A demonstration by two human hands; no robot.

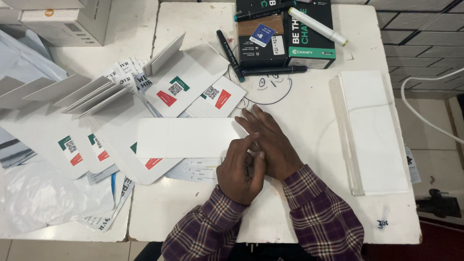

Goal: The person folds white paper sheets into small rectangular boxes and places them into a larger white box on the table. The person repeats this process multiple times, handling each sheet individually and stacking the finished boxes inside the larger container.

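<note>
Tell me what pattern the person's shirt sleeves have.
Purple plaid sleeves, clearest in the head view.

A flat white card strip (191,137) lies on the white surface (309,121), left of both hands; folded cards (87,92) farther left, a stack of white sheets (374,130) right, black boxes (285,34) behind.

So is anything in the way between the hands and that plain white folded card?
Nothing visible is. The left hand and right hand sit right at the plain white folded card's right end, with their fingers on its edge.
</note>
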